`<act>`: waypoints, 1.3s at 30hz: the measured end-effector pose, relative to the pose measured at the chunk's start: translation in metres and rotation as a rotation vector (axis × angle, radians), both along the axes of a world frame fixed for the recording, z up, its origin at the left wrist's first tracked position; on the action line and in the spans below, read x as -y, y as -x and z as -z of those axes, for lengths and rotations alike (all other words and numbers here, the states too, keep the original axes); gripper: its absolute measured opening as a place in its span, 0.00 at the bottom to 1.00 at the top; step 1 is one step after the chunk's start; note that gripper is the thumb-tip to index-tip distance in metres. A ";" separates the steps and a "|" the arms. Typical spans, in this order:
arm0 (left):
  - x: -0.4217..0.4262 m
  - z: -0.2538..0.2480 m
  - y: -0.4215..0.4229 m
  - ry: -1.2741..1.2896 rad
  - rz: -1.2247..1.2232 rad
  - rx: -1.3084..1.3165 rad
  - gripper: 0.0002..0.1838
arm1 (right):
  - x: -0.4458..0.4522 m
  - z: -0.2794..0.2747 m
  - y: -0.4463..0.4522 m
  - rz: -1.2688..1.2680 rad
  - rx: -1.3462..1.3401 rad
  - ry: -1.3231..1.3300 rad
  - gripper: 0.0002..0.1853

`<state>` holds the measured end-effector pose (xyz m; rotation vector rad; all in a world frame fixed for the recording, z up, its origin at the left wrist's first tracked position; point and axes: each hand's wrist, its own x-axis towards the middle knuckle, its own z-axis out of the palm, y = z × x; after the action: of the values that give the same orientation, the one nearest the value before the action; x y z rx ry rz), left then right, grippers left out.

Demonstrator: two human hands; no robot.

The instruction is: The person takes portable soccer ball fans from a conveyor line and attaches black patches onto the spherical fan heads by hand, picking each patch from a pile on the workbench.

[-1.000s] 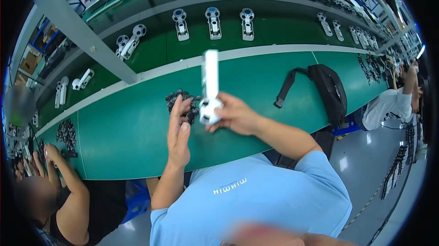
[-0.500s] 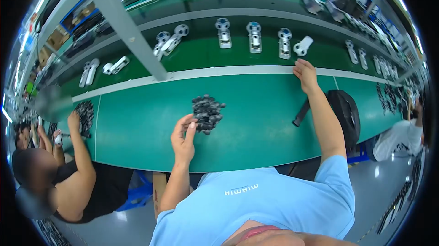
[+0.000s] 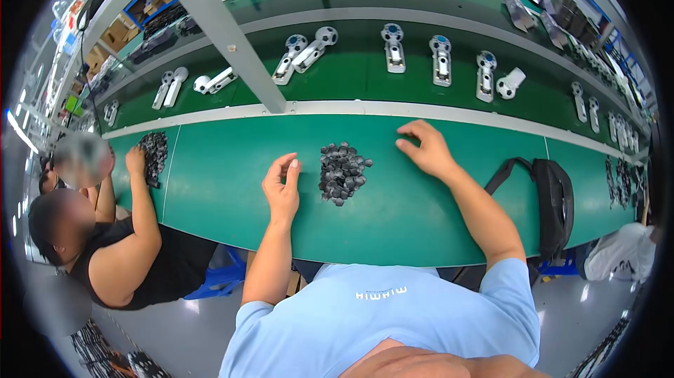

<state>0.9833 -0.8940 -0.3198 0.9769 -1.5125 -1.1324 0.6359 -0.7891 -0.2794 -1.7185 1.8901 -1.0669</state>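
A loose pile of small black parts lies on the green tabletop. Just left of it is my left hand, apart from the pile, thumb and fingertips drawn together; whatever may be between them is too small to make out. My right hand hovers over the table to the right of the pile, thumb and fingers apart with nothing between them. Beyond my right hand, white handheld devices with round heads, such as one standing device and a tilted one, line the green shelf.
A black bag with a strap rests on the table at my right. A grey metal post rises at the shelf's front edge. On the left, a seated person reaches to another black pile. Another person sits far right.
My right hand has drawn back from the tilted white device toward the pile. My left hand has shifted off the pile's edge, its thumb and fingers closing together. The view has turned slightly left.
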 end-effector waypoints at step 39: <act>0.073 0.015 -0.082 -0.161 -0.124 -0.101 0.10 | 0.077 0.029 -0.163 -0.272 -0.222 0.276 0.12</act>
<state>1.0653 -0.9667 -0.3353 1.0902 -1.2787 -1.2094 0.7988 -0.8660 -0.3079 -2.2582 1.6220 -1.1071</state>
